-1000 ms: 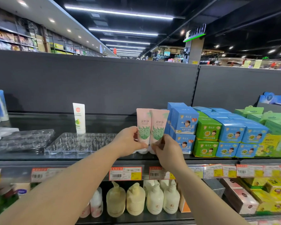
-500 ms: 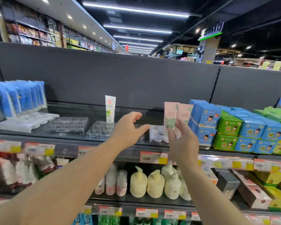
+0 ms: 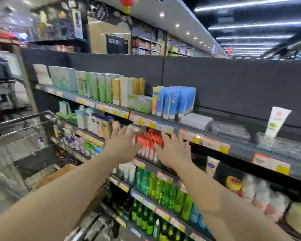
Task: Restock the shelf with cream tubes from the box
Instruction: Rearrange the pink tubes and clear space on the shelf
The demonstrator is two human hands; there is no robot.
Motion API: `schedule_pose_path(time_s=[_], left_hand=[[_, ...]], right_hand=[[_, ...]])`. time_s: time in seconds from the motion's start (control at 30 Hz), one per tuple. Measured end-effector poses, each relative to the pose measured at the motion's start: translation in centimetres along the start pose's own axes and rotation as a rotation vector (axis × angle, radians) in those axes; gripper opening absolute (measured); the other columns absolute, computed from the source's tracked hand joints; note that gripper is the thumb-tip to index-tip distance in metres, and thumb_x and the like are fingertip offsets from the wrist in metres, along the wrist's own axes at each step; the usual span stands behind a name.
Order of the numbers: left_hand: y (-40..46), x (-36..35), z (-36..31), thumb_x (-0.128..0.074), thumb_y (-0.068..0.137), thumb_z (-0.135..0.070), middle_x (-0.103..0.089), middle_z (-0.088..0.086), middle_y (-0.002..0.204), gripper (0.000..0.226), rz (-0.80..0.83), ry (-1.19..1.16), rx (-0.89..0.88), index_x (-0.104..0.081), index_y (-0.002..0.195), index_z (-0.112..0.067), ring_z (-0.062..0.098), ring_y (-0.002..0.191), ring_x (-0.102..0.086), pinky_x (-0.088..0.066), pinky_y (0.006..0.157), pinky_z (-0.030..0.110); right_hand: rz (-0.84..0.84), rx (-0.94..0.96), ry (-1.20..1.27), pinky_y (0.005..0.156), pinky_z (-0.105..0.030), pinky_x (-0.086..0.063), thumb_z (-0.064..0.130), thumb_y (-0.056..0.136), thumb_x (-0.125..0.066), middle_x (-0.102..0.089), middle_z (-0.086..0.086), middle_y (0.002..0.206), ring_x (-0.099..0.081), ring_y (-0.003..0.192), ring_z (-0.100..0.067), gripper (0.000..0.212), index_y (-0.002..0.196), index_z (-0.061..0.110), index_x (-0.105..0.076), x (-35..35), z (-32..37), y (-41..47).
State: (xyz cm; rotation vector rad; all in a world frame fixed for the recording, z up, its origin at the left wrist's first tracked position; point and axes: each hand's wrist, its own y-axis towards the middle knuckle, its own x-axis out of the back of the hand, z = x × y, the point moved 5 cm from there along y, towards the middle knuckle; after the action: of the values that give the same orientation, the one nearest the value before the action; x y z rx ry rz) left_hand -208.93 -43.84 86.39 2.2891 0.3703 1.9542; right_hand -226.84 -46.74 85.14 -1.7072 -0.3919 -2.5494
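Cardboard shows low on the left: the box (image 3: 57, 173) sits in the cart (image 3: 24, 136), well apart from the shelf (image 3: 250, 143). Both hands, left (image 3: 123, 145) and right (image 3: 174, 150), are empty with fingers spread (blurred), so this looks like the return trip. Next they must reach into the box for more tubes; one tube (image 3: 277, 121) stands on the shelf.

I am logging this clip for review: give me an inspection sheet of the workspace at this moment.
Surface: top shelf, dark, partly bare at the right.
Job's things: cardboard box in the cart; one white tube upright on the top shelf; no pink cream tubes visible.
Clutter: blue tubes, boxed goods, green bottles on lower shelves.
Grippers: left hand and right hand both open, empty, fingers spread, in front of the shelf.
Cables: nothing seen.
Surroundings: store aisle, ceiling lights; picture blurred.
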Motion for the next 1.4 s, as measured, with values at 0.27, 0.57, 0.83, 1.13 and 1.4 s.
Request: schedule_pose_path(time_s=[0.27,0.57,0.83,1.13,1.4], left_hand=[[-1.0,2.3,21.5,-0.042,0.09,-0.066,-0.024,0.004,0.159,0.066,-0.11,0.111,0.267,-0.037,0.144,-0.03,0.03,0.147,-0.016,-0.011,0.119,0.052],[5.3,-3.2,38.6,-0.048,0.088,-0.066,-0.031,0.002,0.157,0.07,-0.013,0.173,0.416,-0.037,0.146,-0.029,0.027,0.146,-0.023,-0.017,0.119,0.047],[10.3,-11.3,48.6,-0.053,0.089,-0.061,-0.04,0.004,0.152,0.064,0.202,0.132,0.456,-0.043,0.143,-0.028,0.026,0.141,-0.033,-0.028,0.116,0.044],[18.0,-24.2,59.0,-0.057,0.088,-0.057,-0.053,-0.001,0.14,0.06,0.475,0.06,0.183,-0.051,0.137,-0.024,0.021,0.128,-0.048,-0.042,0.105,0.037],[19.4,-32.3,65.7,-0.054,0.089,-0.059,-0.049,-0.001,0.143,0.063,0.668,-0.002,0.031,-0.046,0.142,-0.026,0.022,0.129,-0.044,-0.036,0.104,0.032]], right_hand=[[0.136,0.258,0.022,0.118,-0.054,-0.011,0.054,0.097,-0.039,-0.009,-0.003,0.163,-0.003,0.149,-0.031,0.065,0.153,0.031,-0.017,-10.4,20.2,6.7],[0.273,0.283,0.043,0.114,-0.051,-0.026,0.06,0.092,-0.043,-0.035,-0.006,0.152,-0.028,0.14,-0.033,0.066,0.148,0.026,-0.033,-24.4,29.6,17.2],[0.373,0.208,0.052,0.098,-0.043,-0.043,0.056,0.092,-0.049,-0.054,-0.009,0.133,-0.047,0.124,-0.032,0.053,0.133,0.023,-0.049,-33.4,32.3,24.3],[0.42,-0.196,0.067,0.093,-0.04,-0.047,0.049,0.095,-0.049,-0.055,-0.008,0.132,-0.05,0.122,-0.032,0.051,0.14,0.023,-0.046,-44.9,31.5,27.3],[0.607,-0.549,0.129,0.079,-0.038,-0.053,0.047,0.097,-0.046,-0.061,-0.006,0.119,-0.063,0.1,-0.03,0.041,0.129,0.023,-0.051,-57.5,33.6,22.4]])
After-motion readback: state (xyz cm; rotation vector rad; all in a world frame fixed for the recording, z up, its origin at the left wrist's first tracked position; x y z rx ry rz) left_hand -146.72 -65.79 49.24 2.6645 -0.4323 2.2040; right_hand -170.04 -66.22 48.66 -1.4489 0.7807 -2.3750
